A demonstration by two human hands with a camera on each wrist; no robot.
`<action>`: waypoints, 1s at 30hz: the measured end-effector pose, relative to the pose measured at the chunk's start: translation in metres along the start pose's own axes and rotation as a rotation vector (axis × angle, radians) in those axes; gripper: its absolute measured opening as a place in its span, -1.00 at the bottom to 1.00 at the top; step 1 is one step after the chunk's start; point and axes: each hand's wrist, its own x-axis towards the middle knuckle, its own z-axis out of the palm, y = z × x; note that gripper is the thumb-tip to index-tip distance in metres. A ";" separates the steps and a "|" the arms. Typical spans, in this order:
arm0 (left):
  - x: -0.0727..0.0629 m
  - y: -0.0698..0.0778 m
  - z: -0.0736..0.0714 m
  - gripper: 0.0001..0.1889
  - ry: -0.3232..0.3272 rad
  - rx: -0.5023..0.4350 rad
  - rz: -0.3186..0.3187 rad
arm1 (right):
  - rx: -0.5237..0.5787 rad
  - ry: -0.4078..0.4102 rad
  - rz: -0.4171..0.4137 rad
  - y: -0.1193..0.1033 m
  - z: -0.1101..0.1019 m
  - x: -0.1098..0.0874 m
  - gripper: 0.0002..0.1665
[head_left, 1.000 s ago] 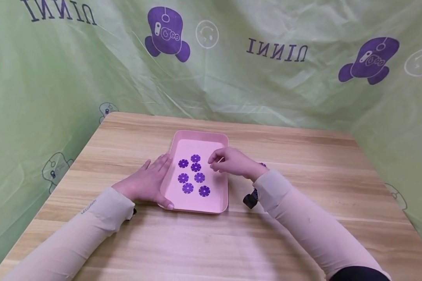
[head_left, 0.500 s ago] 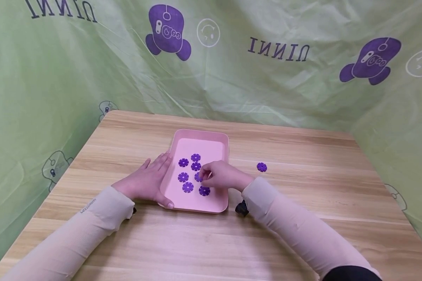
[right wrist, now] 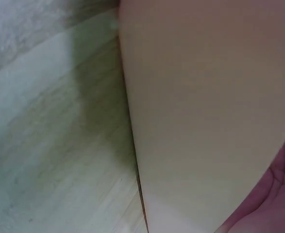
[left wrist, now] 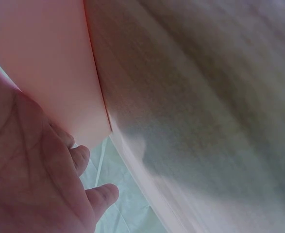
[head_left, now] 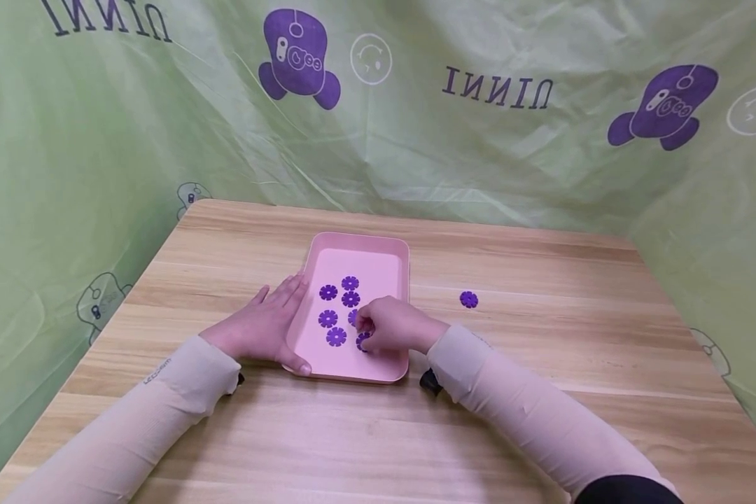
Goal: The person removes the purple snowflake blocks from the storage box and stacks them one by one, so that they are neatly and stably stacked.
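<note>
On the table lies a pink tray (head_left: 368,260) holding several purple notched plastic discs, which look like snowflake building discs. My left hand (head_left: 261,322) rests along the tray's left side, fingers extended and thumb at the near corner. The left wrist view has its palm (left wrist: 35,165) against the tray's outer wall (left wrist: 50,63). Inside the tray, my right hand (head_left: 393,324) reaches down with bent fingers over the nearest right-hand disc (head_left: 360,342), partly covering it. Whether finger and thumb pinch that disc is hidden. Another disc (head_left: 354,317) is half covered by the same hand.
One purple disc (head_left: 469,299) lies on the wooden table (head_left: 542,280) to the right of the tray. A printed green cloth (head_left: 403,168) hangs behind and beside the table. The right wrist view is mostly filled by the tray's outer wall (right wrist: 195,111).
My right hand has moved down and slightly left within the tray, to the near right-hand disc. This uncovered the disc on the table. My left hand has stayed put.
</note>
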 end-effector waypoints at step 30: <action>0.000 0.001 0.000 0.61 0.005 -0.005 0.012 | -0.098 -0.033 0.021 0.000 -0.005 0.002 -0.73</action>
